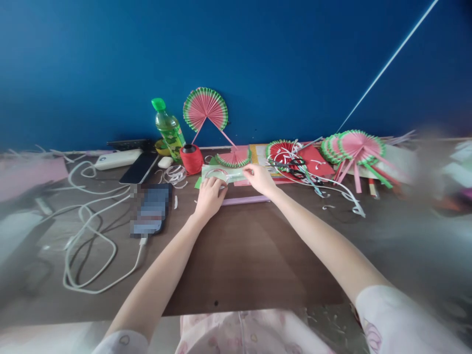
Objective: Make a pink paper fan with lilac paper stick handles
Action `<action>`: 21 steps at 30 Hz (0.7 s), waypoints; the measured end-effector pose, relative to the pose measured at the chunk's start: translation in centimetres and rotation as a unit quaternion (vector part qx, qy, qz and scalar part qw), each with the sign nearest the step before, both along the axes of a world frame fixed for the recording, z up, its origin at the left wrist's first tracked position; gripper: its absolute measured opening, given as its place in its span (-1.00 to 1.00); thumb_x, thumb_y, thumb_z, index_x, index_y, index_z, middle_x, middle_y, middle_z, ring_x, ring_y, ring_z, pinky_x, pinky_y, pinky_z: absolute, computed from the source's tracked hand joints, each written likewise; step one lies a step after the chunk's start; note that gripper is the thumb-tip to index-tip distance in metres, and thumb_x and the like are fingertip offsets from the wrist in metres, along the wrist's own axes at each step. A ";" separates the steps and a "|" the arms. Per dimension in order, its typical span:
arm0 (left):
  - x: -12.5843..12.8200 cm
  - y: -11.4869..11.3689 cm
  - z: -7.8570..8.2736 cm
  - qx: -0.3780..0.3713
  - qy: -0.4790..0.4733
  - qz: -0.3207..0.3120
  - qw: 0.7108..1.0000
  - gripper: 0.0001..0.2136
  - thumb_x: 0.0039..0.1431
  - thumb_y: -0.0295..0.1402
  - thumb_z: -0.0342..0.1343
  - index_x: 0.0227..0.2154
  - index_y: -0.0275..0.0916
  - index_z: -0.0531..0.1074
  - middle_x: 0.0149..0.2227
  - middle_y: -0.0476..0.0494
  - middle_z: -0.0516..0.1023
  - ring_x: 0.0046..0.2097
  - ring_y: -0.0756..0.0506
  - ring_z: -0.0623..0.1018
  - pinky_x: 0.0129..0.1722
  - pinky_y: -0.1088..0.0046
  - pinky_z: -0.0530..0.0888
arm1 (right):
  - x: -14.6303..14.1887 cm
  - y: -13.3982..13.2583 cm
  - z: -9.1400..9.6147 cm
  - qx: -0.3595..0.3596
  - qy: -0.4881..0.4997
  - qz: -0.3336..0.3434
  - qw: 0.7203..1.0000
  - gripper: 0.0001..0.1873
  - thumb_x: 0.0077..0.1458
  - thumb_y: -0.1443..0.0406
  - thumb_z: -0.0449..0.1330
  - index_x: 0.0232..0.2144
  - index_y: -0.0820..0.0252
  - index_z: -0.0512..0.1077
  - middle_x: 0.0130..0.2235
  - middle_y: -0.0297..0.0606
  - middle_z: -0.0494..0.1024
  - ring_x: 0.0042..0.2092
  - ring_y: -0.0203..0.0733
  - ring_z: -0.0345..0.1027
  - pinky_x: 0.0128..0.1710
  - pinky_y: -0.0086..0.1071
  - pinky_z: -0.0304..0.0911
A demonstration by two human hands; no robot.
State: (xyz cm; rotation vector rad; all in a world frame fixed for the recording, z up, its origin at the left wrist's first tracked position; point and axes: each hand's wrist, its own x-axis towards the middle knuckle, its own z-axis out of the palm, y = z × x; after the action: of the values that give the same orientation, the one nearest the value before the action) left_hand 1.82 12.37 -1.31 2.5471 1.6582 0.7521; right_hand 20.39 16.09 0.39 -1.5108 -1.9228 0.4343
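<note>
My left hand [211, 196] is closed over the near edge of what looks like a roll of clear tape [217, 172], its fingers curled down. To its right, my right hand [258, 178] pinches the end of a pale, see-through strip [235, 176] stretching from the roll. Pale green paper [206, 170] lies beneath the roll. A folded purple paper strip [245, 200] rests on the table just in front of both hands. Right behind them is a pink and green pleated paper fan [234, 158], partly covered.
A red thread spool [192, 161] and a green bottle [169, 129] stand behind left. One round fan [205, 109] leans on the blue wall. Scissors [295, 167] and more fans [359, 147] lie right. Phones [151, 210] and a white cable [110, 241] occupy the left.
</note>
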 end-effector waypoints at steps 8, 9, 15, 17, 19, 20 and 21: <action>-0.2 -0.1 -0.1 -0.012 -0.007 -0.075 0.997 -0.91 0.11 -0.33 0.08 -0.41 -0.24 0.37 -0.34 -0.10 0.42 -0.24 -0.11 0.37 -0.19 0.35 0.31 | -2.1 1.2 -0.2 -0.080 0.022 0.011 0.997 -0.94 -0.06 0.37 0.22 -0.54 0.22 0.43 -0.43 -0.26 0.53 -0.35 -0.22 0.36 -0.31 -0.38 0.19; -0.2 0.0 -0.1 -0.024 -0.008 -0.100 0.995 -0.90 0.11 -0.32 0.08 -0.43 -0.24 0.37 -0.36 -0.08 0.41 -0.26 -0.09 0.38 -0.21 0.36 0.32 | -2.0 1.2 -0.2 -0.090 0.031 0.013 0.995 -0.93 -0.08 0.38 0.22 -0.56 0.22 0.42 -0.44 -0.28 0.52 -0.37 -0.25 0.35 -0.33 -0.40 0.19; 0.0 -0.2 -0.3 -0.043 -0.022 -0.133 0.990 -0.90 0.15 -0.39 0.01 -0.42 -0.23 0.40 -0.40 -0.06 0.42 -0.30 -0.05 0.40 -0.26 0.45 0.35 | -1.5 1.8 0.6 -0.130 0.092 0.021 0.987 -0.92 -0.08 0.38 0.21 -0.56 0.22 0.37 -0.46 -0.33 0.50 -0.40 -0.32 0.34 -0.37 -0.47 0.18; 0.0 -0.2 -0.3 -0.002 -0.011 -0.111 0.994 -0.86 0.18 -0.40 -0.04 -0.38 -0.24 0.42 -0.35 -0.11 0.44 -0.26 -0.08 0.41 -0.20 0.40 0.35 | -1.4 2.0 0.8 -0.141 0.108 0.023 0.984 -0.92 -0.10 0.40 0.21 -0.57 0.23 0.36 -0.48 -0.33 0.49 -0.41 -0.33 0.33 -0.39 -0.47 0.17; 0.0 -0.1 -0.4 0.029 -0.021 -0.059 0.998 -0.84 0.18 -0.41 -0.05 -0.29 -0.26 0.43 -0.27 -0.17 0.46 -0.19 -0.13 0.42 -0.14 0.33 0.35 | -1.4 2.0 0.9 -0.164 0.124 0.026 0.978 -0.93 -0.11 0.42 0.20 -0.57 0.24 0.37 -0.51 -0.33 0.48 -0.45 -0.32 0.33 -0.44 -0.47 0.17; -0.1 0.1 -0.4 0.028 -0.037 -0.034 0.998 -0.84 0.17 -0.43 -0.04 -0.26 -0.26 0.43 -0.25 -0.19 0.47 -0.17 -0.14 0.42 -0.14 0.32 0.35 | -1.4 2.0 0.9 -0.178 0.134 0.027 0.974 -0.93 -0.10 0.42 0.19 -0.57 0.24 0.37 -0.53 -0.32 0.48 -0.48 -0.32 0.33 -0.48 -0.47 0.15; -0.1 0.2 -0.5 0.017 -0.057 -0.015 0.998 -0.84 0.16 -0.45 -0.03 -0.25 -0.26 0.43 -0.24 -0.19 0.47 -0.17 -0.14 0.42 -0.14 0.32 0.36 | -1.5 2.0 0.9 -0.193 0.146 0.029 0.970 -0.93 -0.09 0.42 0.18 -0.57 0.25 0.38 -0.53 -0.31 0.48 -0.49 -0.32 0.33 -0.51 -0.48 0.15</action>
State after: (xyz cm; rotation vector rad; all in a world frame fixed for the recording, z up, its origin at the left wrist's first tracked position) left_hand 1.69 12.61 -1.76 2.4929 1.5836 0.9112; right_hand 18.94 18.05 1.28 -1.5239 -1.7156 1.0476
